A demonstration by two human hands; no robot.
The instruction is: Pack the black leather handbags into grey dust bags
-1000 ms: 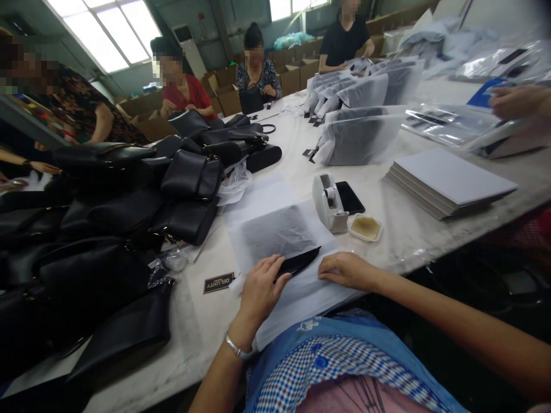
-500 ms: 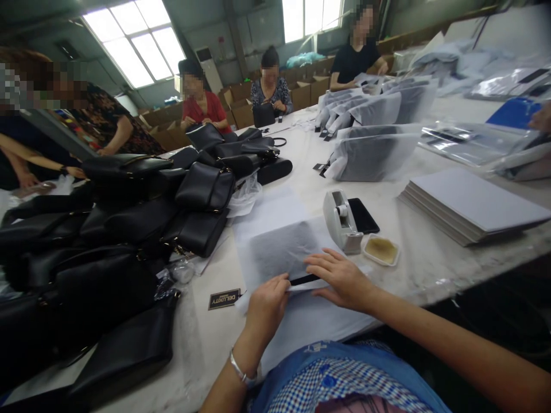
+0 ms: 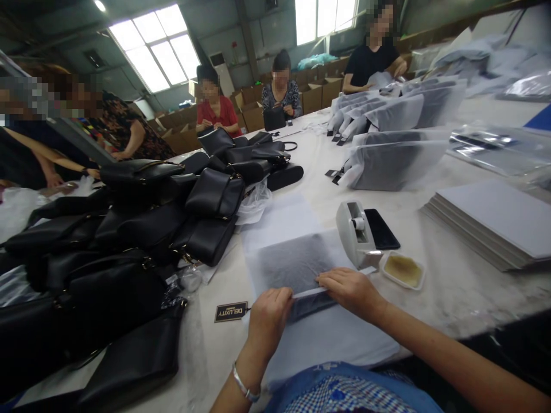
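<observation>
A dark flat bag under thin white tissue paper [image 3: 297, 261] lies on the table in front of me. My left hand [image 3: 272, 312], with a silver bracelet at the wrist, pinches the near folded edge of the tissue. To its right my right hand [image 3: 344, 289] has its fingers closed on the same edge. Another layer of tissue spreads below, towards my body. A black DELUXITY tag [image 3: 231, 311] sticks out left of the wrapped bag. Just beyond my right hand stands a white tape dispenser [image 3: 357, 232].
Black bags [image 3: 215, 195] are heaped at the left. A phone [image 3: 381, 228], a small dish [image 3: 403, 269] and stacked boards [image 3: 495, 221] lie at the right. Wrapped bags [image 3: 387, 160] stand behind. Several people work around the table.
The black strip between my hands is now covered by tissue, and its edge lies folded under my fingers. My right hand's spread fingers have closed on that edge. The view has shifted slightly.
</observation>
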